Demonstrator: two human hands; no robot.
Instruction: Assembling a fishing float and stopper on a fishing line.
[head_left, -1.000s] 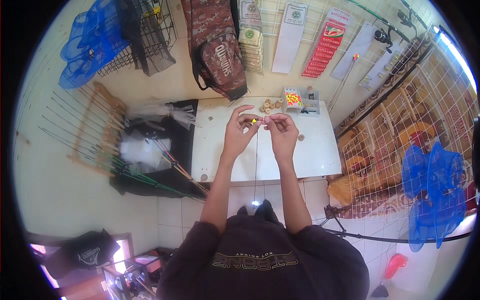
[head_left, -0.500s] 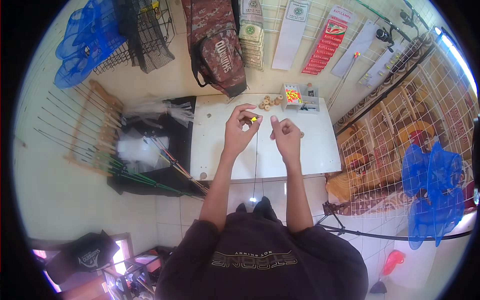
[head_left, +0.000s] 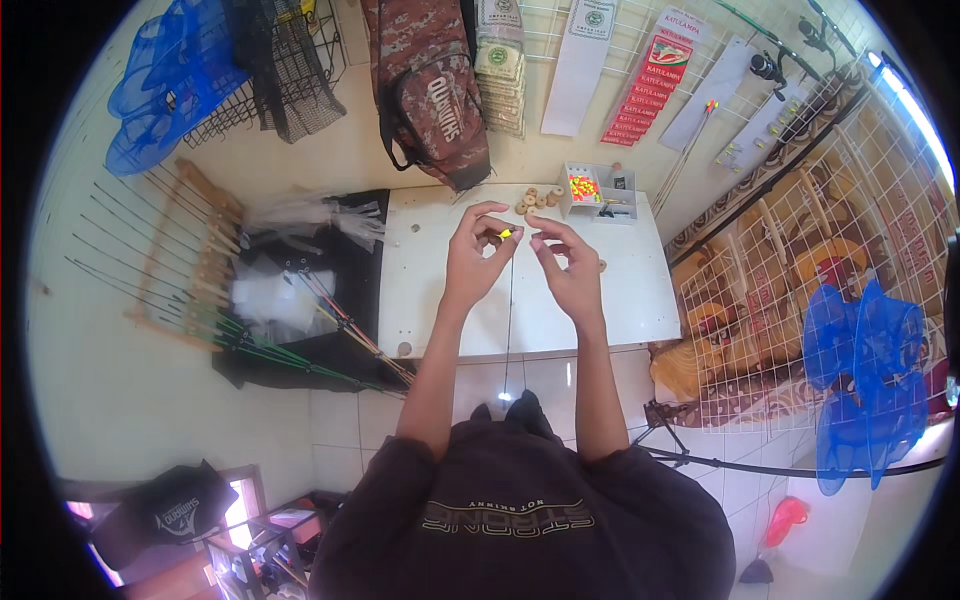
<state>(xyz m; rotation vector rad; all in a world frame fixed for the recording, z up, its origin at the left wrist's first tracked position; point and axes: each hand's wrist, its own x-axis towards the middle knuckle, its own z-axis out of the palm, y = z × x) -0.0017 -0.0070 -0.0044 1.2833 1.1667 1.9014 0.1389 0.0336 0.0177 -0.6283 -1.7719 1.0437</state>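
Observation:
My left hand (head_left: 475, 257) is closed in a pinch above the white table. Between its thumb and fingertips is a small bright yellow fishing-float tip (head_left: 505, 234). From the fingertips a thin dark line (head_left: 511, 300) runs down past the table's front edge. Close on the right, my right hand (head_left: 572, 275) faces it with a small gap between the two hands. The right thumb and a finger come together on a small dark bit too tiny to name, while the index finger arches above.
On the white table (head_left: 440, 330) stands a divided box (head_left: 582, 212) with red and yellow float tips. Round wooden pieces (head_left: 530, 203) lie beside it. Rods (head_left: 330, 300) and plastic bags (head_left: 268, 300) are at left. A wire rack (head_left: 770, 300) with blue nets (head_left: 865, 340) stands at right.
My right hand has moved slightly left, toward the float tip, and its index finger has stretched out from a curl. My left hand stays nearly in place, still pinching.

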